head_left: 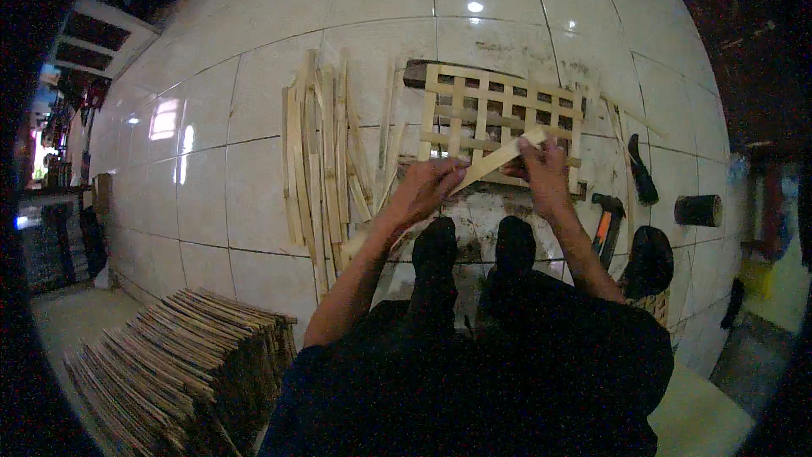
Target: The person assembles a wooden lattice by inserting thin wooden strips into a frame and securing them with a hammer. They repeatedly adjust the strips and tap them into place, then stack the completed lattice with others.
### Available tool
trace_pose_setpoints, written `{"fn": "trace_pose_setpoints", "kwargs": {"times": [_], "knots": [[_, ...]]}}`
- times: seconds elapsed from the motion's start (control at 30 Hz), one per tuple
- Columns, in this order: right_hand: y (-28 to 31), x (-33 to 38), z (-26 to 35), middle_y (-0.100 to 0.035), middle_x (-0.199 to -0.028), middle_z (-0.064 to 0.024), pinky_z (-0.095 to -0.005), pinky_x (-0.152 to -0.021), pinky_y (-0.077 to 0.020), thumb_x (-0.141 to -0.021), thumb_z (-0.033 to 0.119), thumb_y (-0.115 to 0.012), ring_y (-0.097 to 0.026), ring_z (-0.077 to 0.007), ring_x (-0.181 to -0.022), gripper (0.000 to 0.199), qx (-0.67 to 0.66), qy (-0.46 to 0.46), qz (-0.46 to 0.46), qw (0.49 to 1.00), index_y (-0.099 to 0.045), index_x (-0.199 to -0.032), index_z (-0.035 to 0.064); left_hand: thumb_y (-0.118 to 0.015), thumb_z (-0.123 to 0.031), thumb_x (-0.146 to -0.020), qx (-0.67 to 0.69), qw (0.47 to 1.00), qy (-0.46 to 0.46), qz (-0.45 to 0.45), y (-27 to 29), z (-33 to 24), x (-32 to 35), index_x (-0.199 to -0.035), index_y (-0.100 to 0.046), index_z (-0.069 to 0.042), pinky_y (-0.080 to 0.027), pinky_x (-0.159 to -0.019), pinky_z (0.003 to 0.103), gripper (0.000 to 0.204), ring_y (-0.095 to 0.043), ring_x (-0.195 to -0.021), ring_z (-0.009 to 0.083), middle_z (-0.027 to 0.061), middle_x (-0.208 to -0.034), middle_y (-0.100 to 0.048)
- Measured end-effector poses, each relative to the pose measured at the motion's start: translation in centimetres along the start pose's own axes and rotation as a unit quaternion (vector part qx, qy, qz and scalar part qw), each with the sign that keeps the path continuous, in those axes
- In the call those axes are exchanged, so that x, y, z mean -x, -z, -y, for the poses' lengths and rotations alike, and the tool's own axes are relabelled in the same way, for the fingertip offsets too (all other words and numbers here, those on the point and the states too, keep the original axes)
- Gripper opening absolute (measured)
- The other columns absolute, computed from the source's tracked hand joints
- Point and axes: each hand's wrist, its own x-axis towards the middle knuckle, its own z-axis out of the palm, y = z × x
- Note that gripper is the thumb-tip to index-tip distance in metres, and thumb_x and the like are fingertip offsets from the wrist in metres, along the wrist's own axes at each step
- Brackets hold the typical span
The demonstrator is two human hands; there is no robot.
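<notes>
I hold a pale bamboo strip (499, 158) slantwise over the near edge of a bamboo lattice frame (499, 114) lying on the tiled floor. My left hand (427, 186) grips the strip's lower left end. My right hand (541, 171) pinches it near the upper right end, on top of the lattice. Both forearms reach in from below. My two dark shoes (474, 245) rest just short of the lattice.
Loose bamboo strips (326, 156) lie spread to the left of the lattice. A big stack of finished slats (182, 355) sits at lower left. To the right lie a hammer (607, 224), a dark knife-like tool (641, 171), and a dark cylinder (699, 210).
</notes>
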Motion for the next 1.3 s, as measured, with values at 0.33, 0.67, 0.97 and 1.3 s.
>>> {"fn": "trace_pose_setpoints", "kwargs": {"times": [0.33,0.67,0.97,1.3], "knots": [[9.4,6.8,-8.7,-0.06,-0.098,-0.0076,-0.0294,-0.07,-0.0561,-0.093,0.025,-0.06,-0.063,-0.017,-0.079,0.03,-0.173,-0.067,-0.278,0.943,-0.048,-0.111,0.0049,-0.064,-0.023,-0.086,0.072,0.987,0.13,-0.062,1.7,9.7,-5.7,-0.114,-0.056,0.006,-0.049,-0.068,0.033,0.041,-0.063,-0.078,0.019,0.0169,-0.088,-0.068],[9.7,6.2,-8.3,-0.062,-0.101,-0.0099,-0.028,-0.072,-0.0558,-0.095,0.027,-0.056,-0.063,-0.0175,-0.083,0.03,-0.197,-0.06,-0.223,0.953,-0.048,-0.114,0.0042,-0.065,-0.026,-0.086,0.178,0.974,0.13,-0.059,3.3,8.7,-7.9,-0.103,-0.064,0.006,-0.048,-0.068,0.032,0.036,-0.059,-0.075,0.0156,0.0114,-0.087,-0.068],[11.7,3.5,-11.2,-0.063,-0.098,-0.0124,-0.0336,-0.068,-0.0562,-0.097,0.022,-0.051,-0.066,-0.0203,-0.078,0.033,-0.118,-0.029,-0.265,0.957,-0.041,-0.122,0.0031,-0.064,-0.018,-0.088,0.118,0.976,0.176,-0.045,2.6,8.5,-6.8,-0.106,-0.064,0.005,-0.048,-0.066,0.029,0.029,-0.059,-0.075,0.012,0.0076,-0.086,-0.066],[12.1,4.5,-6.9,-0.062,-0.088,-0.0127,-0.0359,-0.059,-0.0561,-0.096,0.024,-0.051,-0.064,-0.0191,-0.069,0.04,0.101,-0.044,-0.215,0.97,-0.038,-0.132,0.0093,-0.062,-0.021,-0.09,0.147,0.977,0.153,-0.038,2.4,9.1,-6.9,-0.113,-0.061,0.003,-0.05,-0.071,0.029,0.033,-0.061,-0.077,0.0129,0.0065,-0.09,-0.067]]}}
